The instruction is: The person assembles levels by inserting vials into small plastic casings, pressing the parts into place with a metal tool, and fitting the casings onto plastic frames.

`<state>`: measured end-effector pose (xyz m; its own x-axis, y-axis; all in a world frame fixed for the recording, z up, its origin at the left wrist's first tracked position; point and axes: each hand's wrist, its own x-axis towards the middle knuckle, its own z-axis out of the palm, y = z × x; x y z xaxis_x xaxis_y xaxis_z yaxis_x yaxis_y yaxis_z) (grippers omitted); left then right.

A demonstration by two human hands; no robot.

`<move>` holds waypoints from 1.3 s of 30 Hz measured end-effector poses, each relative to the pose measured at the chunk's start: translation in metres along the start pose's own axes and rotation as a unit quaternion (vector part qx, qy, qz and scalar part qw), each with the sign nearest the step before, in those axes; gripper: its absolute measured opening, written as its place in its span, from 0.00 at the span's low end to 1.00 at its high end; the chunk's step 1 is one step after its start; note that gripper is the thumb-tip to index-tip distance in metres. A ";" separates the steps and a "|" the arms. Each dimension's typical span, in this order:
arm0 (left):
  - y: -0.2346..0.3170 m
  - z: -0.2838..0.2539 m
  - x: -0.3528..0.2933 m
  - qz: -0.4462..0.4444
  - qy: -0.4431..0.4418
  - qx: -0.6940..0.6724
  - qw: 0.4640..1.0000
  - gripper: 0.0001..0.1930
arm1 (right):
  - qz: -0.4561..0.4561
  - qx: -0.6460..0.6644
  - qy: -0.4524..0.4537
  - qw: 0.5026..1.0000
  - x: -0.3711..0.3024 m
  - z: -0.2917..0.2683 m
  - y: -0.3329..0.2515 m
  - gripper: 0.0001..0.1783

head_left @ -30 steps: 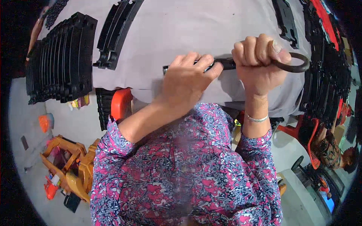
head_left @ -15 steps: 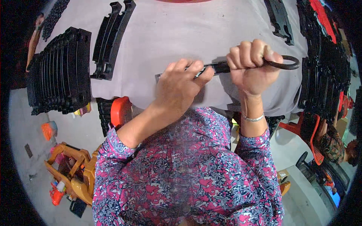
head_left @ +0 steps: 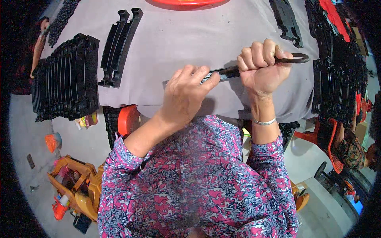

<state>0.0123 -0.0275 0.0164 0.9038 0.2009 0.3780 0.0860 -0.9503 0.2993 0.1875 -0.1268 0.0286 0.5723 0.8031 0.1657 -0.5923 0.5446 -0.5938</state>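
My left hand (head_left: 185, 93) is closed round the left part of a long black plastic piece (head_left: 228, 73) above the cloth-covered table. Its fingers hide much of that end. My right hand (head_left: 262, 67) makes a fist round a dark tool with a looped metal handle (head_left: 297, 58), the loop sticking out past the thumb side. The piece runs from the left fingers up to the right fist. A shiny strip shows beside my left thumb; whether it belongs to the tool or the piece I cannot tell. The fist hides where tool and piece meet.
On the left of the table (head_left: 170, 43) stand a thick row of black ribbed pieces (head_left: 65, 77) and a separate pair (head_left: 119, 47). More black pieces (head_left: 337, 87) line the right side. A red basin (head_left: 188, 4) sits at the far edge. A red chair (head_left: 331, 146) stands lower right.
Both hands keep their grips and stay close to where they were. The looped handle has shifted slightly left and up. The whole view has tilted a little, bringing more of the red basin in.
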 end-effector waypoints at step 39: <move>-0.008 0.003 -0.007 0.036 0.042 -0.077 0.996 0.15 | -0.008 -0.009 0.038 0.999 -0.017 0.027 -0.048 0.30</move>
<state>0.0071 -0.0223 0.0086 0.8669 0.1586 0.4725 -0.0486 -0.9166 0.3969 0.1915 -0.1598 0.0754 0.6240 0.7730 0.1147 -0.5725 0.5521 -0.6062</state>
